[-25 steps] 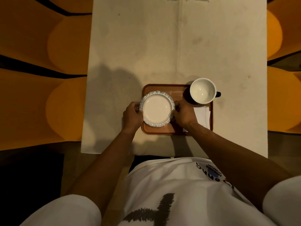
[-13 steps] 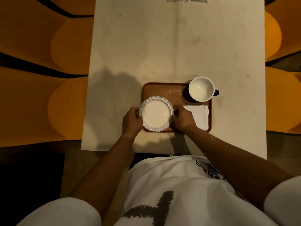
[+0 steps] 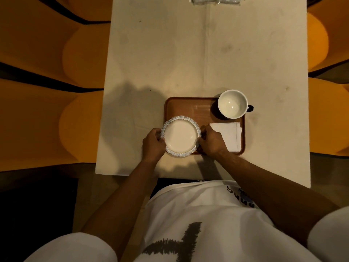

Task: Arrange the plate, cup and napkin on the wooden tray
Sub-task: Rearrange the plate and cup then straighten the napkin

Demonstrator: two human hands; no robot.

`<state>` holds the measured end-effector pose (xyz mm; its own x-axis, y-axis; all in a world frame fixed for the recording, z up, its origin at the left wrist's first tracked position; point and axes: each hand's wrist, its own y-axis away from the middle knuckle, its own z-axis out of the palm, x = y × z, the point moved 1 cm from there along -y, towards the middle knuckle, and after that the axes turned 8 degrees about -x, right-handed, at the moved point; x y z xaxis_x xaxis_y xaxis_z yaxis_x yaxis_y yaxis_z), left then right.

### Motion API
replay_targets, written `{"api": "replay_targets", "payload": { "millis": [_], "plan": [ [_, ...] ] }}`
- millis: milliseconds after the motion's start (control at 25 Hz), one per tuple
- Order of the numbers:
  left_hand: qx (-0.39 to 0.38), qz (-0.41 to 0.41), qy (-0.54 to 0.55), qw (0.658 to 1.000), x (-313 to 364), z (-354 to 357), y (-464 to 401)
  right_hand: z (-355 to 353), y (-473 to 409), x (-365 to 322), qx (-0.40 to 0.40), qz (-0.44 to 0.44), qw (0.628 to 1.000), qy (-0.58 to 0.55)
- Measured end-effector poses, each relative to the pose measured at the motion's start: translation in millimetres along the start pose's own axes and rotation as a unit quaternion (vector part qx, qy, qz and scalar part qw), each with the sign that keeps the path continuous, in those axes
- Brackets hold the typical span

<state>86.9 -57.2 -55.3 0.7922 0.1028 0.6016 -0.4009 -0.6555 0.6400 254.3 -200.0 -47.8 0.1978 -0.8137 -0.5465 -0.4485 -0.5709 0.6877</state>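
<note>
A small white plate [image 3: 180, 136] with a blue scalloped rim sits over the near left corner of the wooden tray [image 3: 190, 107]. My left hand [image 3: 153, 143] grips the plate's left edge and my right hand [image 3: 210, 141] grips its right edge. A white cup [image 3: 232, 104] with a dark handle stands at the tray's far right corner. A folded white napkin [image 3: 229, 136] lies on the tray's right side, just beside my right hand.
The tray rests near the front edge of a cream table [image 3: 188, 53]. Clear wrapped items [image 3: 215, 0] lie at the far edge. Orange seats [image 3: 56, 120] flank the table on both sides.
Both hands have drawn the plate toward the near left corner of the tray, uncovering more of the tray's middle and the napkin.
</note>
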Motion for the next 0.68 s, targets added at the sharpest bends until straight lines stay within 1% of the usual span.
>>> {"api": "replay_targets", "payload": {
  "millis": [280,560,640,680],
  "plan": [
    [-0.016,-0.003,-0.003,1.0,-0.3,-1.9,1.9,3.5,-3.8,3.0,-0.004,0.008,1.0,0.002],
    [-0.032,-0.032,0.017,0.999,-7.0,-19.1,-4.3,-1.1,-3.5,1.8,-0.024,0.009,1.0,0.013],
    [-0.025,-0.031,0.015,0.999,-2.2,-27.7,-2.6,-4.3,2.0,0.8,-0.012,0.001,1.0,0.024],
    [-0.013,-0.02,0.003,1.0,2.2,-31.0,-1.2,-7.5,6.1,-1.1,0.006,-0.003,1.0,0.017]
  ]
}}
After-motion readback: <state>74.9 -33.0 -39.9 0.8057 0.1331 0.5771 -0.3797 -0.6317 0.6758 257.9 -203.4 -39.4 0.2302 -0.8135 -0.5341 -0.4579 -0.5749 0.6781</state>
